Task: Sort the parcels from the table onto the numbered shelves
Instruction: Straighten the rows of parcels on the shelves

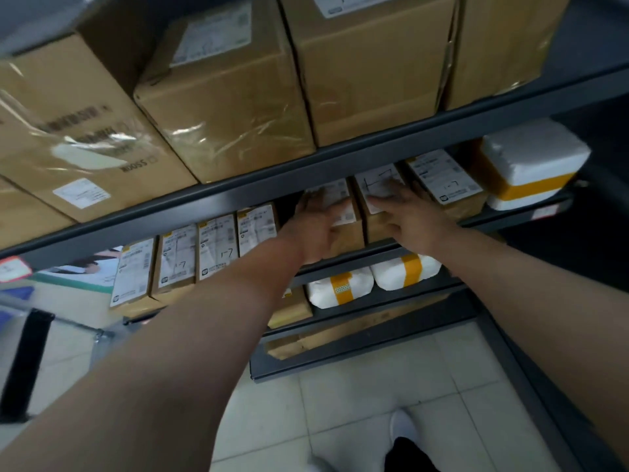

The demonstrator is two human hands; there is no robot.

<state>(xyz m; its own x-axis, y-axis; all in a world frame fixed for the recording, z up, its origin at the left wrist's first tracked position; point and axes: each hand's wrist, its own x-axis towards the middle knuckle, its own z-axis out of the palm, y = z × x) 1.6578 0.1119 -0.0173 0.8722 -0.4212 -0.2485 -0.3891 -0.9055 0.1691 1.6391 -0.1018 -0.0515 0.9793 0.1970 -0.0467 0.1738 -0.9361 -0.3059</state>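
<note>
The person reaches both bare arms to the middle shelf (510, 218) of a dark metal rack, where small brown parcels stand in a row with their white labels facing up and outward. The left hand (315, 229) lies on one parcel (345, 241) near the middle of the shelf's front edge; its grip is loose, the fingers stretched over the label and blurred, clasping nothing. The right hand (413, 221) rests on the neighbouring parcel (377, 180) just to the right, touching the first. Its grip is likewise slack, with spread fingers flat on the label, which bears a handwritten mark, and the thumb low on the carton's front. Another labelled parcel (442, 178) stands just beside it toward the shelf's right end, then a white foam box (531, 165) bound with orange tape at that end. Toward the left end, past a small gap, four more labelled parcels (218, 245) stand side by side. The upper shelf (238, 197) carries large cartons (224, 97) wrapped in clear tape. On the lower shelf (391, 299), under the hands, lie two white padded packets (340, 287) with orange tape, touching each other. Below is a pale tiled floor (357, 403), with a white shoe (403, 427) at the bottom edge.
</note>
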